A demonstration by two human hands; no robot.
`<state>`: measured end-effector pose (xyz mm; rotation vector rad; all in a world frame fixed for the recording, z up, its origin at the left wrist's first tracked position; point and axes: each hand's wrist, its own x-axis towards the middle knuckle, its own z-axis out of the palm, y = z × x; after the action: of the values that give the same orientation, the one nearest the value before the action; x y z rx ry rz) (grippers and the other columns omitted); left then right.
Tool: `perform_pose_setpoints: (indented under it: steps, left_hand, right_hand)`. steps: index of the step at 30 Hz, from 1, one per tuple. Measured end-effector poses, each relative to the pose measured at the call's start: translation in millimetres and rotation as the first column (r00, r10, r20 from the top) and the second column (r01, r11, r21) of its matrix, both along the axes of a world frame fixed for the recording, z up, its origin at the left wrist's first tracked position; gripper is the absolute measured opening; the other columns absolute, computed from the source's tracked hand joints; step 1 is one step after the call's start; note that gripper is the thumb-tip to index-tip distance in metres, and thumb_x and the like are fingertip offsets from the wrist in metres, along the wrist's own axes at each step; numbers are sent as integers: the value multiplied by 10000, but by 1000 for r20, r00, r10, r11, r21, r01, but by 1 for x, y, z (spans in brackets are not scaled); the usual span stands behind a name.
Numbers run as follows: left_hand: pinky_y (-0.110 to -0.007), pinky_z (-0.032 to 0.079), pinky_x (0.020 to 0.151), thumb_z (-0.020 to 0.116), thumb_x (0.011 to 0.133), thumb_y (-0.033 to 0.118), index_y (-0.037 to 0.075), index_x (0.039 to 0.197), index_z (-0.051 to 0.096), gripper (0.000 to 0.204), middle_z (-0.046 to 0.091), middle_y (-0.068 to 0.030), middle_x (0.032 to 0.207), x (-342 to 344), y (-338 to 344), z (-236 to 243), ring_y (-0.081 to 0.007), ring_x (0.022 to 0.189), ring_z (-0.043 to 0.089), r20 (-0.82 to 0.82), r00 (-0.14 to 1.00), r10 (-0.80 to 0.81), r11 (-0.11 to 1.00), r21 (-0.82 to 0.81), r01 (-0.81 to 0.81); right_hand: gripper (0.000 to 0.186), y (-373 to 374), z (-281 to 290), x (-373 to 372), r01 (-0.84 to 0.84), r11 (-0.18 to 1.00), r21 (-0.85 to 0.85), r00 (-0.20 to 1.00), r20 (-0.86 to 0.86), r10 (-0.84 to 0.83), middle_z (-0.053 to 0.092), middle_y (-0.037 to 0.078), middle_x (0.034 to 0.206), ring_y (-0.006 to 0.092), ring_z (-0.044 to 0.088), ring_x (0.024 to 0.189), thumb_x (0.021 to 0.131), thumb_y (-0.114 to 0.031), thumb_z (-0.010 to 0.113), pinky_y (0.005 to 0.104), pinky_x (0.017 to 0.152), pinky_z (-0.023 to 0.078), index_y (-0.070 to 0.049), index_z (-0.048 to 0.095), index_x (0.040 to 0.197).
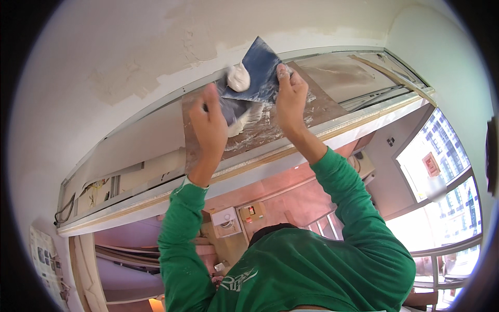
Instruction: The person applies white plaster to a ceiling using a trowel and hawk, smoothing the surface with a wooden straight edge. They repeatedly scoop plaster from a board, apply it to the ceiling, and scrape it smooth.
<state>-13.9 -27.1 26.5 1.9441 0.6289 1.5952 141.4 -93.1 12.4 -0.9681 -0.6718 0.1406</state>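
Note:
My right hand [292, 96] is closed on the edge of a wide, dark blue scraper blade [261, 65], its thumb on the near face. A thick lump of off-white putty [238, 78] clings to the left part of this blade. My left hand [209, 115] grips a second, greyish scraper [235, 110], smeared by motion, close to the lower edge of the blue one. Below both hands, a brown board [325, 106] lies across the ledge. More putty [252, 118] is spread over it in ridged streaks.
A pale wall with patched areas [117, 83] rises beyond the ledge. A wooden strip [387, 75] lies at the recess's right end; loose cables [65, 210] hang at its left. Far below are cardboard boxes [249, 212] on the floor. A bright window [436, 161] stands at right.

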Motion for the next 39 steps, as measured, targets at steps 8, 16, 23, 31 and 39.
perform_pose_setpoints:
  steps: [8, 16, 23, 31, 39]
  left_hand:
    - [-312, 487, 858, 513, 950, 285, -2, 1107, 551, 330, 639, -56, 1053, -56, 39, -59, -186, 936, 613, 522, 799, -300, 372, -707, 601]
    - [-408, 352, 1051, 530, 936, 188, -11, 1166, 453, 313, 503, -141, 1205, -83, 26, -60, -234, 1142, 467, 604, 693, -395, 67, -733, 677]
    - [-406, 290, 1080, 477, 964, 223, -93, 1357, 294, 536, 418, -202, 1330, -148, -8, -14, -278, 1291, 354, 562, 726, -395, 48, -777, 628]
    - [-401, 414, 962, 525, 934, 178, -48, 1279, 443, 421, 485, -216, 1283, -191, 64, -51, -288, 1158, 504, -393, 807, 441, 896, 138, -422]
    - [-360, 413, 965, 494, 961, 227, -42, 1249, 499, 394, 556, -165, 1224, -222, 98, -92, -259, 1143, 533, -366, 703, 610, 788, 193, -584]
  right_hand:
    - [348, 34, -44, 118, 73, 882, -465, 912, 390, 130, 590, 64, 636, 118, 523, 568, 903, -272, 569, 303, 546, 434, 49, 651, 794]
    - [399, 3, -58, 164, 299, 541, -786, 748, 545, 378, 611, 126, 689, 243, 559, 563, 834, -399, 632, 372, 608, 484, -7, 673, 896]
    - [461, -82, -53, 302, 693, 493, -526, 589, 807, 32, 635, 214, 965, 354, 587, 948, 840, -410, 610, 417, 822, 470, -23, 621, 1092]
    - [624, -178, -58, 519, 332, 943, 18, 703, -672, -234, 447, 222, 1242, 367, 531, 1067, 871, -307, 574, 457, 905, 468, -19, 265, 1330]
    - [210, -175, -102, 565, 929, -133, -347, 237, 828, -508, 643, 191, 891, 347, 623, 897, 757, -135, 631, 406, 752, 502, -24, 618, 935]
